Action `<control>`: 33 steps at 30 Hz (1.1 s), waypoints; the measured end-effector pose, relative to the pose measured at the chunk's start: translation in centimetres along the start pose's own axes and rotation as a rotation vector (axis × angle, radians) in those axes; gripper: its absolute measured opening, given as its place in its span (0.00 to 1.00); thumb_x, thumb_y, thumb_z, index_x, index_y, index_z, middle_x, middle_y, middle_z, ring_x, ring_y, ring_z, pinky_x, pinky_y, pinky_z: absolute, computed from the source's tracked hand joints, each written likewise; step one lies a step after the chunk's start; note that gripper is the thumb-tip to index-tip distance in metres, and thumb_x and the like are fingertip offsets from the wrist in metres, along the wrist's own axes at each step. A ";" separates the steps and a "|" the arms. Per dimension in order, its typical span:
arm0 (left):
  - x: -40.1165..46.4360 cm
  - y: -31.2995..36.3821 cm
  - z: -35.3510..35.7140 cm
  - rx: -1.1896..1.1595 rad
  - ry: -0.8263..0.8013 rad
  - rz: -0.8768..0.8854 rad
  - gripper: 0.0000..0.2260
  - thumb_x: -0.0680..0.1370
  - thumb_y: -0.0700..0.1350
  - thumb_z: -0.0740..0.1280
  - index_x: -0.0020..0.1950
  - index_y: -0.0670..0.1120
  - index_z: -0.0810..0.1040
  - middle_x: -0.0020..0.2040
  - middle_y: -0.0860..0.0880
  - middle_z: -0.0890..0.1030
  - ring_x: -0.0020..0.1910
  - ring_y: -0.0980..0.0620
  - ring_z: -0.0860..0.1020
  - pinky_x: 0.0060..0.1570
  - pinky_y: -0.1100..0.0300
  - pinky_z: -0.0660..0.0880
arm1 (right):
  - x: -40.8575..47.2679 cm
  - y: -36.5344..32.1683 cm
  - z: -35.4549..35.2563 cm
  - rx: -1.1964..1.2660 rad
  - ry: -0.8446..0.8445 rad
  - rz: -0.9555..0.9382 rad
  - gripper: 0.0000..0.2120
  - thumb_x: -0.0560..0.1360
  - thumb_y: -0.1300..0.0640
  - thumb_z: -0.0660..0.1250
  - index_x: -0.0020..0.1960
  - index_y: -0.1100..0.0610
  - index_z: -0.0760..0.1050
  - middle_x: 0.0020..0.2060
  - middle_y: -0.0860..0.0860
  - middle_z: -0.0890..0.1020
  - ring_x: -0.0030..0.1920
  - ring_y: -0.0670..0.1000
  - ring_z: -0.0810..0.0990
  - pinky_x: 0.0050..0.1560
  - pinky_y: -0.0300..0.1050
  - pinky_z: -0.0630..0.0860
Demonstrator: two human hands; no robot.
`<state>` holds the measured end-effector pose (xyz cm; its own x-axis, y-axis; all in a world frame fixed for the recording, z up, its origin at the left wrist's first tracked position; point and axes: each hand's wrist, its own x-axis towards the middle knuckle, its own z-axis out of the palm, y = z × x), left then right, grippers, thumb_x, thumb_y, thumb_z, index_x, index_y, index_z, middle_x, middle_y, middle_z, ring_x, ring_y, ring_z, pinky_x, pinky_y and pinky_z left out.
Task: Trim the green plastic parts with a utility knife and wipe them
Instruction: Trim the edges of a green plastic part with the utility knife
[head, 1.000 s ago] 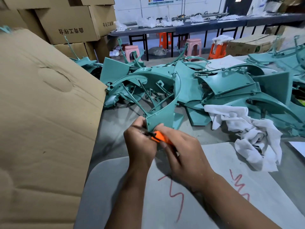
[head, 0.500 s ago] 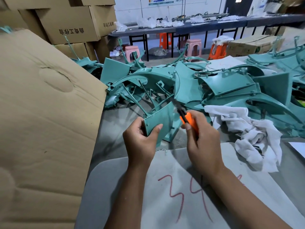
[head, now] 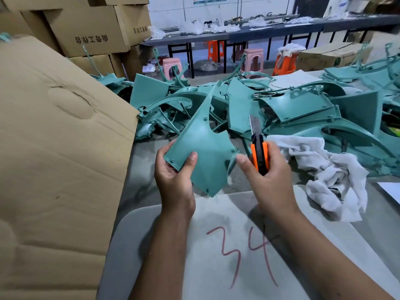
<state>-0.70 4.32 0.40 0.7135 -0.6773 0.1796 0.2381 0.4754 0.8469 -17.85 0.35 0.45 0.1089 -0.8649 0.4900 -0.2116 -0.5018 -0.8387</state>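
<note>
Left hand [head: 173,169] held one green plastic part [head: 203,148] up above the near edge of the table [head: 142,169], thumb curled over the face near the lower left corner, fingers behind it. Right hand [head: 266,176] was wrapped around an orange utility knife [head: 259,156], blade out and pointing up, just beside the part's right edge but not touching it.

Handling, judged: the part looked like thin moulded shell, light enough for a one-hand pinch and stiff enough to keep its curve. The long narrow tip at the top would likely flex. The smooth matte face could slip, so a grip at a wide corner close to the edge being trimmed seemed best, with fingers kept clear of the blade's path. The edges carried small screw bosses and probably flash. The knife blade was far extended, so it could bend under side load.

Counts: one part in hand, one knife, one white rag [head: 320,174] crumpled on the table right of the knife, apart from both hands. The pile of green parts [head: 303,109] behind was tangled and overlapping, so it could not be counted exactly, clearly many. A big cardboard sheet [head: 54,148] stood at left. Red "34" [head: 242,254] was written on the grey board [head: 151,234] under the forearms.
</note>
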 end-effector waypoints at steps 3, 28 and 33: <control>-0.7 -0.2 1.2 -0.095 0.100 -0.147 0.06 0.80 0.38 0.69 0.56 0.46 0.77 0.53 0.45 0.86 0.50 0.44 0.85 0.48 0.45 0.83 | -0.1 -0.2 1.0 0.190 -0.116 0.128 0.14 0.72 0.45 0.79 0.47 0.49 0.77 0.33 0.44 0.78 0.32 0.43 0.74 0.35 0.36 0.74; 1.0 1.6 -1.2 0.323 -0.159 0.077 0.08 0.75 0.34 0.73 0.51 0.42 0.82 0.46 0.46 0.87 0.46 0.46 0.87 0.45 0.44 0.84 | 1.2 1.4 -1.7 -0.193 0.126 -0.136 0.18 0.84 0.41 0.62 0.42 0.53 0.70 0.31 0.47 0.71 0.32 0.49 0.69 0.34 0.49 0.67; 1.0 2.2 -0.1 0.158 -0.022 0.019 0.11 0.73 0.40 0.75 0.52 0.40 0.78 0.48 0.36 0.85 0.44 0.42 0.85 0.39 0.45 0.84 | 0.3 0.6 -1.1 -0.323 -0.157 -0.363 0.17 0.85 0.47 0.59 0.40 0.54 0.67 0.29 0.45 0.69 0.29 0.49 0.69 0.31 0.51 0.66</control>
<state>0.64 4.78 2.38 0.7018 -0.6818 0.2062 0.1166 0.3956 0.9110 -19.02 -0.22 0.33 0.3707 -0.6393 0.6737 -0.4195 -0.7624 -0.4927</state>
